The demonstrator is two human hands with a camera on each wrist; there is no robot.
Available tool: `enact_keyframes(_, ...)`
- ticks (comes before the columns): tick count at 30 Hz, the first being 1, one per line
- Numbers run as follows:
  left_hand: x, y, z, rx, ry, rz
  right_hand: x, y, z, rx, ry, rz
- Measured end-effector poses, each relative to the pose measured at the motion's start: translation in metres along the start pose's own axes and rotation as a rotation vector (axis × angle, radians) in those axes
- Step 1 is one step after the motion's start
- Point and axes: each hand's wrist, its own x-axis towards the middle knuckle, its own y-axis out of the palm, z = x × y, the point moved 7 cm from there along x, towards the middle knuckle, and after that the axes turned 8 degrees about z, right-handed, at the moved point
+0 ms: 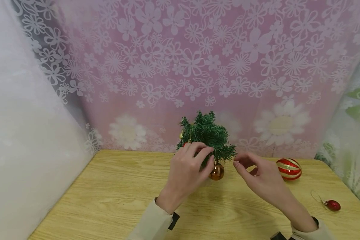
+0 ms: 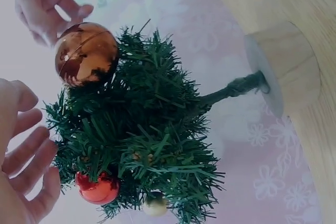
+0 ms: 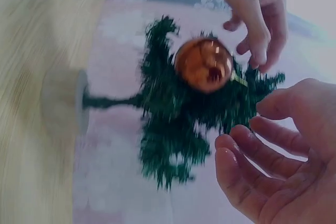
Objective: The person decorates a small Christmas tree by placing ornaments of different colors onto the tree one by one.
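Note:
A small green artificial Christmas tree (image 1: 210, 131) stands on a round base (image 2: 296, 66). A shiny copper-coloured ball ornament (image 1: 217, 172) hangs from its front. In the left wrist view, a red ball (image 2: 98, 188) and a pale gold ball (image 2: 155, 204) hang elsewhere on the tree. My left hand (image 1: 189, 166) is beside the branches, left of the copper ball, fingers loosely bent and holding nothing visible. On the other side, my right hand (image 1: 262, 178) hovers near the branch tips, fingers relaxed and empty in the right wrist view.
To the right on the wooden table (image 1: 108, 200) lies a red-and-gold striped ornament (image 1: 289, 169). Nearer the right edge is a small dark red ornament (image 1: 333, 205) with a string loop. A pink flowered curtain (image 1: 198, 66) hangs behind the table.

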Motion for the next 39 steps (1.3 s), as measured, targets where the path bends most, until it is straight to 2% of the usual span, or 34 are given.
enact_keyframes(6,-0.005,0.008,-0.001,0.128,0.032,0.075,-0.017,-0.021,-0.027,-0.074,0.045,-0.061)
enact_keyframes(11,-0.010,0.014,0.001,0.164,0.028,0.128,-0.029,-0.032,-0.056,-0.099,0.109,-0.047)
enact_keyframes(15,-0.012,0.015,0.001,0.175,0.039,0.131,-0.039,-0.038,-0.079,-0.104,0.169,-0.014)
enact_keyframes(21,-0.012,0.015,0.001,0.212,0.050,0.121,-0.053,-0.043,-0.104,-0.154,0.197,-0.017)
enact_keyframes(27,-0.013,0.015,0.001,0.224,0.050,0.135,-0.066,-0.050,-0.129,-0.235,0.288,0.042)
enact_keyframes(31,-0.015,0.015,0.003,0.199,0.042,0.138,-0.073,-0.059,-0.144,-0.300,0.330,0.054)
enact_keyframes(39,-0.021,0.010,0.009,0.127,0.019,0.143,-0.092,-0.074,-0.187,-0.390,0.505,0.213)
